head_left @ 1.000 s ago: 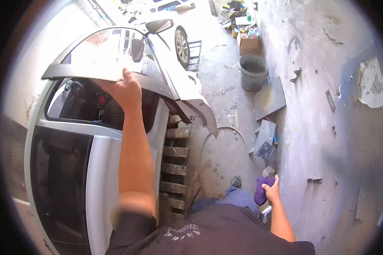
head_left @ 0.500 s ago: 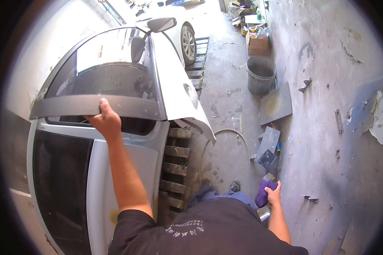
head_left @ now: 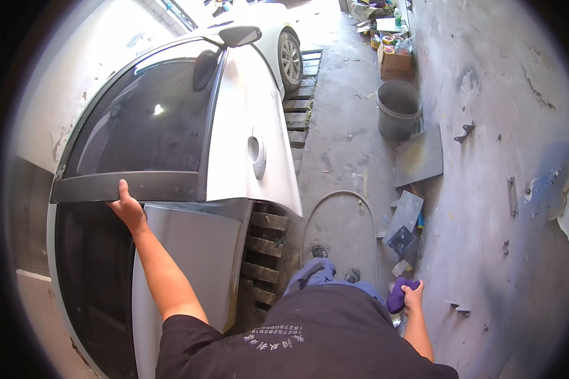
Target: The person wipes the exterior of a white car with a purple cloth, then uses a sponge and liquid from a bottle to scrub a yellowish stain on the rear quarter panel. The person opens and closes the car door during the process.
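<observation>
My left hand grips the dark window pillar of a white car door, its thumb lying over the trim. The door stands nearly in line with the grey rear door beside it. In the door are a dark window and a white handle, with a mirror at the far end. The fingers under the pillar's edge are hidden. Low on my right, my right hand is closed round a bunched purple cloth.
Wooden pallets lie along the car's side. A hose curves over the floor ahead of my feet. Along the right wall stand a grey bucket, a flat panel and a cardboard box. Another white car's wheel shows beyond.
The door has swung inward toward the car body, my left hand moving left and nearer with it. Its outer panel and handle show more fully. My right hand still holds the purple cloth.
</observation>
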A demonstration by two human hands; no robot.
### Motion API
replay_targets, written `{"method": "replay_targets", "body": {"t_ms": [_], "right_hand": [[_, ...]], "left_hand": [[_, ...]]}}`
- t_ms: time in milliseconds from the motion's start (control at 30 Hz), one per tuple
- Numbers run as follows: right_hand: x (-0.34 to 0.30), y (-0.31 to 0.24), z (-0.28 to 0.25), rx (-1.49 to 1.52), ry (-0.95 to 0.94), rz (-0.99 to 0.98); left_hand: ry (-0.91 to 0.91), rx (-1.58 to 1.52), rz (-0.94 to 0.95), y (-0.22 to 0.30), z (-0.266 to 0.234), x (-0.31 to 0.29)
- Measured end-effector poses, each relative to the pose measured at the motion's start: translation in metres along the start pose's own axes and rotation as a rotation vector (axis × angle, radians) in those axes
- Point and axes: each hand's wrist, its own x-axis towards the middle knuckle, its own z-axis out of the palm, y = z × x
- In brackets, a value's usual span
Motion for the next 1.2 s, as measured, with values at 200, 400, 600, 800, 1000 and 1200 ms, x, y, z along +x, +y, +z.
{"method": "replay_targets", "body": {"t_ms": [200,400,600,800,1000,1200], "right_hand": [[0.04,-0.019,0.017,-0.194,0.025,-0.101],[0.048,-0.062,0.06,-0.257,0.022,-0.082],[0.038,-0.112,0.128,-0.317,-0.02,-0.094],[0.052,-0.148,0.159,-0.417,-0.069,-0.182],[0.086,-0.173,0.172,-0.487,-0.121,-0.211],[0.093,-0.225,0.189,-0.57,-0.25,-0.293]], "left_hand": [[0.254,-0.323,-0.361,-0.029,-0.018,0.024],[0.59,0.398,0.003,-0.074,-0.028,0.041],[0.564,1.285,0.721,-0.118,-0.068,0.1],[0.376,1.038,0.698,-0.129,-0.051,0.072],[0.157,0.948,0.39,-0.13,-0.04,-0.024],[-0.268,0.768,-0.089,-0.113,-0.009,-0.222]]}}
